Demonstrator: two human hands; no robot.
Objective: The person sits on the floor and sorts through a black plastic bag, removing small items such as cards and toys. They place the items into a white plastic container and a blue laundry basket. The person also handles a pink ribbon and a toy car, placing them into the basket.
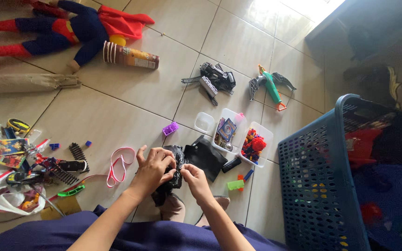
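Both hands, left hand point(152, 168) and right hand point(195, 179), pinch the black plastic bag point(175, 160) between them, lower centre of frame.

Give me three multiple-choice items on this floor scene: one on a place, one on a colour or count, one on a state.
1. Where is the blue perforated basket?
A. at the right of the view, beside the clear tubs
B. by the stuffed doll at top left
C. on the person's lap

2. How many clear plastic tubs with things inside sit side by side on the tiles?
A. one
B. two
C. five

3. What are the hands doing?
A. resting flat on the tiles
B. both gripping a crumpled black plastic bag
C. each holding a toy car

Answers:
1 A: the basket's wall stands at the right edge, next to the tub of red pieces.
2 B: the tub of cards and the tub of red pieces lie next to each other.
3 B: the left hand and right hand pinch the black bag between them.
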